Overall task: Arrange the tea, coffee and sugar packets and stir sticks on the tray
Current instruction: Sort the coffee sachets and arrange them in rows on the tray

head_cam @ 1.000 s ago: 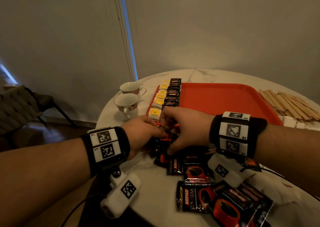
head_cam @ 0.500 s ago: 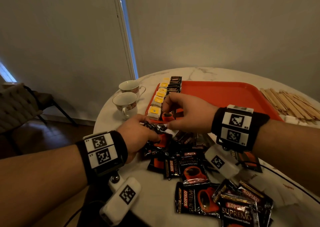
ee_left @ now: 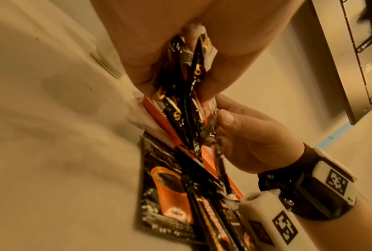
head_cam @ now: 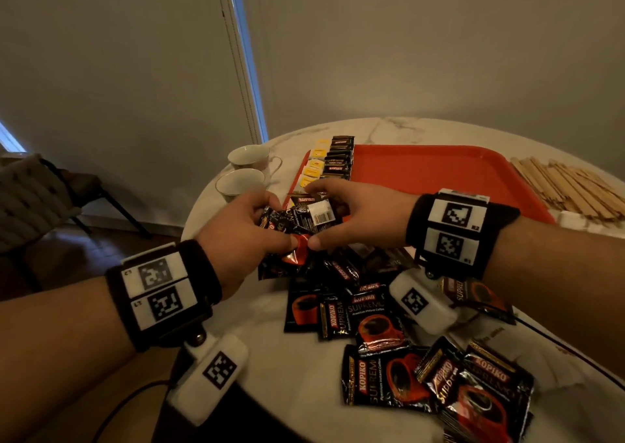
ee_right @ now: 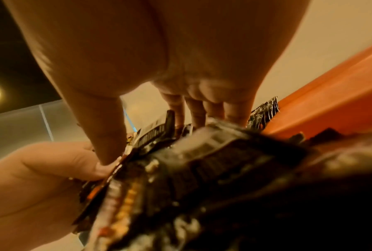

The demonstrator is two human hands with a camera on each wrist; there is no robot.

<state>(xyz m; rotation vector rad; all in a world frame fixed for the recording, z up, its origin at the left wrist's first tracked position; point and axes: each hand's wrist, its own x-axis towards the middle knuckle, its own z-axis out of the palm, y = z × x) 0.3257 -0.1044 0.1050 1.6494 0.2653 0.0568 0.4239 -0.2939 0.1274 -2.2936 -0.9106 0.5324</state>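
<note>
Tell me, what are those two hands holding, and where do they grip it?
A bunch of black coffee packets. The left hand grips its left end, the right hand pinches its right side, thumb beneath and fingers on top.

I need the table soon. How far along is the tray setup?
Early. Done: a row of tea packets and a row of coffee packets along the tray's left edge. In hand: both the left hand and right hand hold a bunch of coffee sachets. Left: the coffee pile and stir sticks on the table.
</note>
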